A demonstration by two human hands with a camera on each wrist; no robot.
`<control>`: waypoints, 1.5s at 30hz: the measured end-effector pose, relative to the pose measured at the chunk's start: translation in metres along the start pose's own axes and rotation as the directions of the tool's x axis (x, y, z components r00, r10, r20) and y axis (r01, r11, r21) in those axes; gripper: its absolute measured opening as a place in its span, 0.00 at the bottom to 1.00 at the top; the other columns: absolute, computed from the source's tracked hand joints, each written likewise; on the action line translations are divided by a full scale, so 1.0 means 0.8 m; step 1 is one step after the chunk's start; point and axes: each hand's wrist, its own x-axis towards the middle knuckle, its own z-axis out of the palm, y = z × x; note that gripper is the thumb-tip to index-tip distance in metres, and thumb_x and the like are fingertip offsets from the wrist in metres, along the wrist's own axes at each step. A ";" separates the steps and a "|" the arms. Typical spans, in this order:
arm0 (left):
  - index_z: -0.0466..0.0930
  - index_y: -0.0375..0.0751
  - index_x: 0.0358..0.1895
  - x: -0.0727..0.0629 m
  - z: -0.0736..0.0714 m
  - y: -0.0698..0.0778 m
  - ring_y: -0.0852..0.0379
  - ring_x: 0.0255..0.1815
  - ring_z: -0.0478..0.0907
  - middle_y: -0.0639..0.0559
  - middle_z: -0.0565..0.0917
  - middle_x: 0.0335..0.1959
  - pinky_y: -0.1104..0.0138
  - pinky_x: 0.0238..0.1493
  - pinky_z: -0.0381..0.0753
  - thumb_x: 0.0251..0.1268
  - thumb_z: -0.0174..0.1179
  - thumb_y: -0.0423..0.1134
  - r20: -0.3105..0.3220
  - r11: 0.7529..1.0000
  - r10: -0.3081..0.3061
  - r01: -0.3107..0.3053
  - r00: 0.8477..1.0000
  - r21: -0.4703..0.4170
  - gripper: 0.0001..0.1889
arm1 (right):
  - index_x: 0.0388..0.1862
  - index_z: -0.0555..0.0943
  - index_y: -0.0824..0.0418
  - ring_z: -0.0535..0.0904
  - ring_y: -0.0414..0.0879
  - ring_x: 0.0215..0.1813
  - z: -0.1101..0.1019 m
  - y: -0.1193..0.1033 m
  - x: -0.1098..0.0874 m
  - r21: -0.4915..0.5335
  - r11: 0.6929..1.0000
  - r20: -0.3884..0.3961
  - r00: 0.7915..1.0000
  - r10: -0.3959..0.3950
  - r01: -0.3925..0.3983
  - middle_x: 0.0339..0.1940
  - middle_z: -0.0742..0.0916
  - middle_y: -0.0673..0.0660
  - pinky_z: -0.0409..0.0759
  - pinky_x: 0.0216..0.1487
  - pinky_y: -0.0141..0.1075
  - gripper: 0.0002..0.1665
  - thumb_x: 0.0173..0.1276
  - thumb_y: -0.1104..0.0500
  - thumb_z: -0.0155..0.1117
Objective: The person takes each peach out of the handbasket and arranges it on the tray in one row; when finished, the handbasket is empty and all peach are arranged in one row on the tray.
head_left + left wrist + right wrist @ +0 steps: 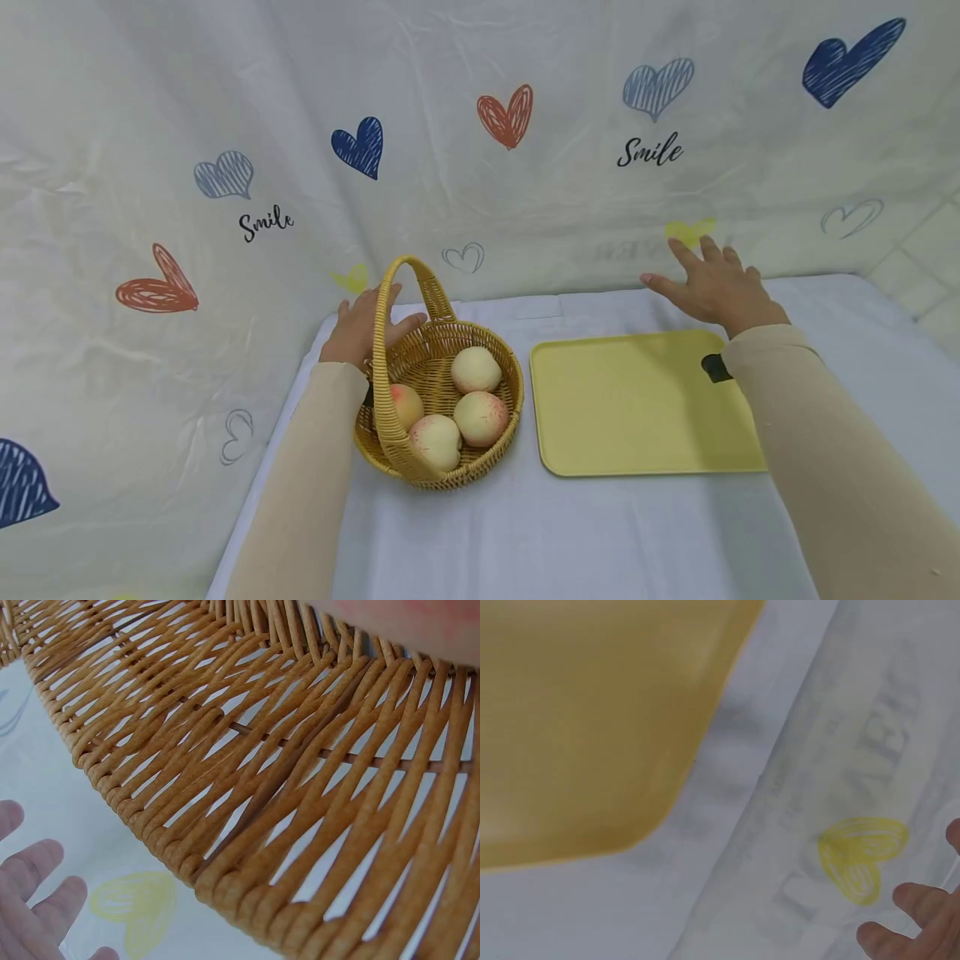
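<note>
A wicker basket [513,433] with a tall arched handle holds several peaches [482,418], pale with pink speckles; one more orange peach [406,406] lies partly behind the handle. My left hand [362,327] is at the basket's far left side, fingers spread, partly hidden by the handle. In the left wrist view, its fingers [61,907] show beyond the woven rim and hold nothing. To the right lies a yellow rectangular tray [645,404] with nothing on it. My right hand [716,285] hovers past the tray's far edge with spread, empty fingers.
A white cloth covers the table [480,542]. Behind it hangs a pale curtain [420,67] printed with hearts and the word Smile. The basket and tray stand side by side with a narrow gap. Light tiles [930,258] show at the far right.
</note>
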 end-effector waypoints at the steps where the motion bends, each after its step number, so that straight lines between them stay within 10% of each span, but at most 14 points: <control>1: 0.54 0.46 0.84 0.001 0.001 -0.001 0.38 0.84 0.52 0.37 0.60 0.82 0.30 0.77 0.39 0.70 0.51 0.74 0.000 1.000 -0.002 0.002 1.000 -0.003 0.49 | 0.87 0.34 0.54 0.34 0.87 0.77 0.000 0.000 0.000 0.000 1.000 -0.001 1.000 -0.002 0.002 0.81 0.39 0.82 0.38 0.67 0.82 0.64 0.69 0.14 0.31; 14: 0.53 0.47 0.85 0.001 0.000 -0.006 0.39 0.84 0.51 0.38 0.59 0.83 0.31 0.77 0.38 0.69 0.49 0.76 0.026 0.999 -0.014 0.016 1.000 -0.050 0.51 | 0.87 0.33 0.54 0.35 0.84 0.79 0.004 -0.018 0.001 0.110 0.993 0.029 0.998 -0.050 0.047 0.82 0.37 0.80 0.42 0.68 0.82 0.63 0.71 0.17 0.33; 25: 0.50 0.42 0.85 -0.012 -0.007 -0.014 0.35 0.83 0.53 0.38 0.57 0.83 0.37 0.78 0.51 0.73 0.45 0.75 0.150 0.970 -0.001 0.037 0.989 -0.240 0.51 | 0.88 0.38 0.57 0.41 0.72 0.84 0.020 -0.071 0.009 0.310 0.933 0.026 0.979 -0.201 0.183 0.86 0.47 0.71 0.46 0.77 0.71 0.60 0.76 0.29 0.55; 37: 0.47 0.46 0.86 -0.042 -0.010 -0.055 0.33 0.82 0.55 0.35 0.60 0.81 0.34 0.76 0.57 0.79 0.42 0.67 0.181 0.896 -0.035 0.111 0.983 -0.430 0.43 | 0.86 0.55 0.52 0.68 0.67 0.76 0.060 -0.150 0.006 0.655 0.725 0.099 0.927 -0.361 0.213 0.81 0.65 0.68 0.71 0.70 0.63 0.46 0.78 0.40 0.62; 45: 0.46 0.44 0.85 -0.062 0.005 -0.073 0.34 0.78 0.64 0.37 0.59 0.82 0.39 0.68 0.73 0.81 0.45 0.59 0.310 0.817 -0.023 0.196 0.951 -0.542 0.40 | 0.81 0.67 0.55 0.76 0.62 0.71 0.068 -0.194 0.010 0.734 0.629 0.098 0.877 -0.471 0.256 0.73 0.76 0.65 0.79 0.65 0.59 0.39 0.76 0.49 0.67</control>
